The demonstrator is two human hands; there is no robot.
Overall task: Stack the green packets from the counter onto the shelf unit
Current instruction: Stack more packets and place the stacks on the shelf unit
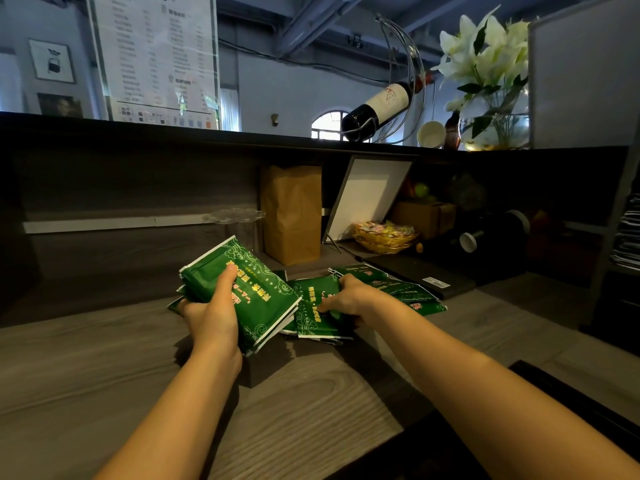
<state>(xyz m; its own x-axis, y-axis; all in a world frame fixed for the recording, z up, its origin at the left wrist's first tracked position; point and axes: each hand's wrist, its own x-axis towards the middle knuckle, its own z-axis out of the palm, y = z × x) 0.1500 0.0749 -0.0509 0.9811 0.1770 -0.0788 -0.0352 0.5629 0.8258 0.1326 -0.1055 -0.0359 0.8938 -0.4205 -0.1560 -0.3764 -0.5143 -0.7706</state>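
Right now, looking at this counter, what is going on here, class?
A person is gathering green packets. The left hand holds a bundle of green packets tilted up off the counter, thumb on top. The right hand grips one of the loose green packets lying on the counter beside the bundle; others lie untouched to its right.

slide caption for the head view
Left hand grips a stack of green packets; right hand grasps another on the counter.
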